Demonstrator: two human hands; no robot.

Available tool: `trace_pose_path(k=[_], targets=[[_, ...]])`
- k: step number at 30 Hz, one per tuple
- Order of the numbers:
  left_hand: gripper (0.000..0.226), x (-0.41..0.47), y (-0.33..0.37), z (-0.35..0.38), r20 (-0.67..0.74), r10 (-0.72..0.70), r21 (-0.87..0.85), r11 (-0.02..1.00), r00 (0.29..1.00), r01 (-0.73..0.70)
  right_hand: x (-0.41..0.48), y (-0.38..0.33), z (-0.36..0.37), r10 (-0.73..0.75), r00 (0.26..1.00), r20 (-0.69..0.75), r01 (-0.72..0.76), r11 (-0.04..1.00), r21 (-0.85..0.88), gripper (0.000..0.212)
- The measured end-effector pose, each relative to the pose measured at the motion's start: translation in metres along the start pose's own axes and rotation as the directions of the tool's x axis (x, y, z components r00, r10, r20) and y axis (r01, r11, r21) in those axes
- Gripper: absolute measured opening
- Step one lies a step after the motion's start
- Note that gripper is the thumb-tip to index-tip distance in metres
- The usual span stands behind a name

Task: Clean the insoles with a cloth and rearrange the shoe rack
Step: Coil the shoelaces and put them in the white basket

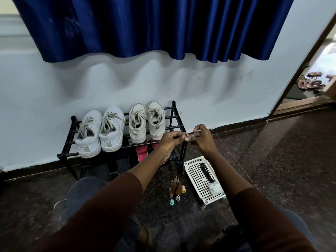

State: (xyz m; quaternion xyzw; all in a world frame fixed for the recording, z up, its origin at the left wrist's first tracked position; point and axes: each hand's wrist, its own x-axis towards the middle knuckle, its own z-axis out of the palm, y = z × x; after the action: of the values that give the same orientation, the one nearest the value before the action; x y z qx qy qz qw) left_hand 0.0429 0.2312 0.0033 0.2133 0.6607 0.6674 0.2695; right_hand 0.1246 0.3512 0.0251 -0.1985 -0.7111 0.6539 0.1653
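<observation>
Two pairs of white sneakers (109, 130) are sitting on the top tier of the shoe rack (174, 113). The red insoles (141, 153) are lying on the lower tier, just below the left hand (170, 140). A black cord (183, 157) is being pinched by the left hand and the right hand (202, 138), fingers curled round it. What appears to be the cloth (214, 188) is resting untouched in the white basket (195, 176), near the right forearm. Insole wiping is being judged as outstanding.
</observation>
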Motion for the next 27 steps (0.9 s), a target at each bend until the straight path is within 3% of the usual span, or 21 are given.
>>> trace_pose_path(k=[7, 13, 19, 27], targets=[[0.014, 0.002, 0.01, 0.004, -0.038, 0.042, 0.038, 0.998, 0.998, -0.041, -0.005, 0.005, 0.003, 0.038, 0.996, 0.077, -0.053, 0.98, 0.19, 0.012], [0.014, 0.0, 0.019, 0.009, -0.067, -0.018, -0.166, 0.986, 0.998, 0.006, -0.005, 0.003, 0.007, 0.098, 0.983, 0.157, -0.151, 0.917, 0.369, 0.015], [0.02, 0.006, 0.013, -0.004, -0.192, -0.142, -0.284, 0.955, 0.971, 0.083, -0.006, 0.01, 0.004, 0.146, 0.975, 0.17, -0.194, 0.93, 0.312, 0.011], [0.02, 0.014, -0.002, -0.038, -0.412, -0.201, -0.255, 0.962, 0.889, 0.099, -0.011, 0.018, -0.008, 0.218, 0.959, 0.182, -0.245, 0.959, 0.142, 0.008]])
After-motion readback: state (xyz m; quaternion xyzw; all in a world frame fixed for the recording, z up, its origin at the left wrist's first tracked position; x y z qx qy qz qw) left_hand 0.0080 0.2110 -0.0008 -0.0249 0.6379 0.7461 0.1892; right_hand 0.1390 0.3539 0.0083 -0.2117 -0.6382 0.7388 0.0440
